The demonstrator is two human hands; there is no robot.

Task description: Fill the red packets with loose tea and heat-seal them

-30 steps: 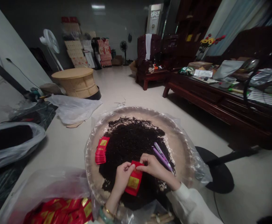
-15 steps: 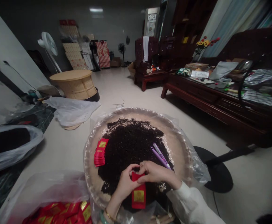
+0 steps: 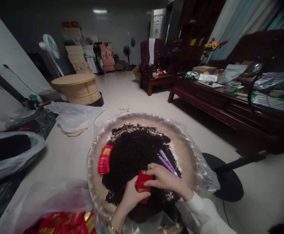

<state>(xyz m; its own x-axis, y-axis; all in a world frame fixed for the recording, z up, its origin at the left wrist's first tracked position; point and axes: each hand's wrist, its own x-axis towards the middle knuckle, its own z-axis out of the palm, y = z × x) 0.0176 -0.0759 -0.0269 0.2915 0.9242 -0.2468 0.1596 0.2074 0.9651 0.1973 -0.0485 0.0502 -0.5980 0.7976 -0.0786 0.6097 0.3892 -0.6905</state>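
Both hands hold one small red packet [image 3: 144,180] with a gold label, above the near part of a dark heap of loose tea leaves [image 3: 137,146]. My left hand [image 3: 132,196] grips it from the left, thumb across its front. At its upper right edge, my right hand [image 3: 161,177] has fingers and thumb closed on the packet. The leaves lie in a round, plastic-lined tray [image 3: 189,156]. A fanned stack of red packets [image 3: 104,161] rests at the tray's left side. On the right, a purple hair-straightener-like tool [image 3: 167,162] lies on the leaves.
At the lower left, a clear plastic bag [image 3: 66,191] holds many red packets. Another bag [image 3: 38,149] with dark contents stands farther left. A black round stand base [image 3: 226,182] is right of the tray. Beyond are a wooden drum-shaped stool [image 3: 77,89] and a low dark table [image 3: 205,94].
The packet has been raised and tilted, so its label is now partly covered. My left hand has shifted down its side, and my right hand has moved slightly up and right.
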